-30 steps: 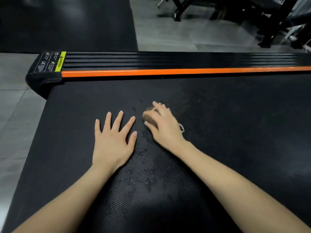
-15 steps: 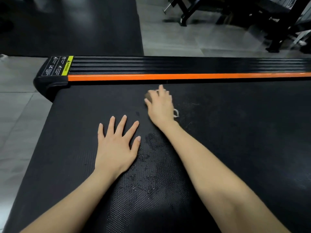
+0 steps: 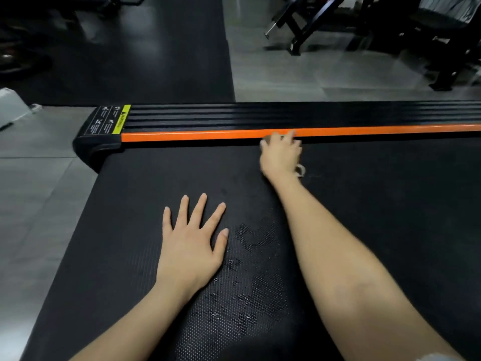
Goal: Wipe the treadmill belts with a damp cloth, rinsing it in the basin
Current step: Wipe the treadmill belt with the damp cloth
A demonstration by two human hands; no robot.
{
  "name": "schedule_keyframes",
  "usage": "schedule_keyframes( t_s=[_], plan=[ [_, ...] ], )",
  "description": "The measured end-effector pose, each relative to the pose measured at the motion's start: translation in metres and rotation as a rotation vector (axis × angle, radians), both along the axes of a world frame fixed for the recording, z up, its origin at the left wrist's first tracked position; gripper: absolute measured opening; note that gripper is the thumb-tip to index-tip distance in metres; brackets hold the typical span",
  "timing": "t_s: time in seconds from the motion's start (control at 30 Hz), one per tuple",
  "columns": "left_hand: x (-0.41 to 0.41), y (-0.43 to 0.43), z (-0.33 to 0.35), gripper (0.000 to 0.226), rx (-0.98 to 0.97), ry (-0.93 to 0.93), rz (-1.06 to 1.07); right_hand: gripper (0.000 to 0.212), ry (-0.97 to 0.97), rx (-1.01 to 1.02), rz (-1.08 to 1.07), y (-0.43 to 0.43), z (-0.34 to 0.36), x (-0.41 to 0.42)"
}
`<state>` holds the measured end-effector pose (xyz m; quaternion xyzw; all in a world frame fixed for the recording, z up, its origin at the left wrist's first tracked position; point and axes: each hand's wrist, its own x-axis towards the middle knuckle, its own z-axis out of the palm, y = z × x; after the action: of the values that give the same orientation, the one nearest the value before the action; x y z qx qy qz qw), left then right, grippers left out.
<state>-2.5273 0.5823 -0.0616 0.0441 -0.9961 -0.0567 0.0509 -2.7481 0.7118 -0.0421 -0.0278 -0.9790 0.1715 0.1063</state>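
Grey tiled floor [image 3: 325,74] carries a black mat [image 3: 143,61] and black equipment frames [image 3: 307,27].

We see the treadmill belt [image 3: 390,230] lying flat, black and fine-dotted, with wet patches near its middle. The cloth [image 3: 300,170] sits at the belt's far edge, gripped under the right hand [image 3: 281,157]; only a pale loop shows.
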Motion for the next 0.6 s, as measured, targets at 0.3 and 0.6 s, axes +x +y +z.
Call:
schedule_keyframes(
  t_s=[0.3, 0.6],
  plan=[
    [0.003, -0.004, 0.0, 0.058, 0.015, 0.006, -0.02, 0.043, 0.041, 0.09, 0.361, 0.004, -0.001, 0.001],
    [0.002, 0.001, 0.002, 0.063, 0.016, -0.017, -0.006, 0.032, 0.11, 0.014, 0.33, 0.009, -0.005, 0.022]
  ],
)
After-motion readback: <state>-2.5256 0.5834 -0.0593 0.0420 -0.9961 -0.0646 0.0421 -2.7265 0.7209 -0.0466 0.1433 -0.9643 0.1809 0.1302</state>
